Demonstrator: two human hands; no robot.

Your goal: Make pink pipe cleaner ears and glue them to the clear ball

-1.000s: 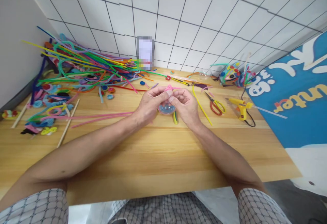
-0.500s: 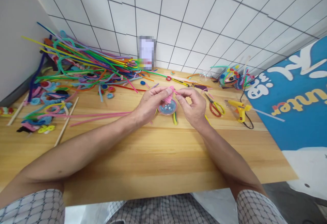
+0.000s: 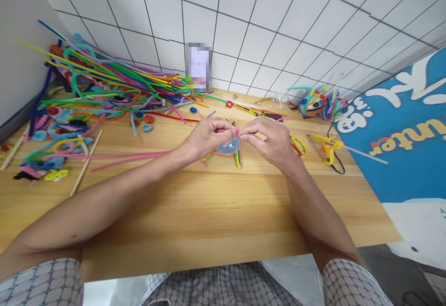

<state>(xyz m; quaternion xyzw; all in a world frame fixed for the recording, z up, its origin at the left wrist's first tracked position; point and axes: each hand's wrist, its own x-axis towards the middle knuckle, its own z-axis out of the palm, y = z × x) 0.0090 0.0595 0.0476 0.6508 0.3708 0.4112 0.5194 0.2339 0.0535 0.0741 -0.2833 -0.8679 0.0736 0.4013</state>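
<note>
My left hand (image 3: 208, 137) and my right hand (image 3: 270, 139) meet above the middle of the wooden table (image 3: 209, 213). Both pinch a coiled pink pipe cleaner (image 3: 238, 131) between their fingertips. Just under the fingers sits a small clear dome with a blue and pink rim (image 3: 230, 147). A short green and yellow pipe cleaner piece (image 3: 238, 158) lies on the table below the dome. Long pink pipe cleaners (image 3: 118, 158) run leftwards beside my left wrist.
A big heap of coloured pipe cleaners (image 3: 111, 87) covers the back left, with coiled pieces (image 3: 52, 134) and wooden sticks (image 3: 85, 162) nearer. Scissors (image 3: 298, 145) and a yellow glue gun (image 3: 325, 145) lie at the right, a finished craft (image 3: 317, 102) behind. A blue board (image 3: 400, 129) leans right.
My right hand has come back in to the left hand, and the pink coil now sits lower, pinched tight between both sets of fingertips above the dome.
</note>
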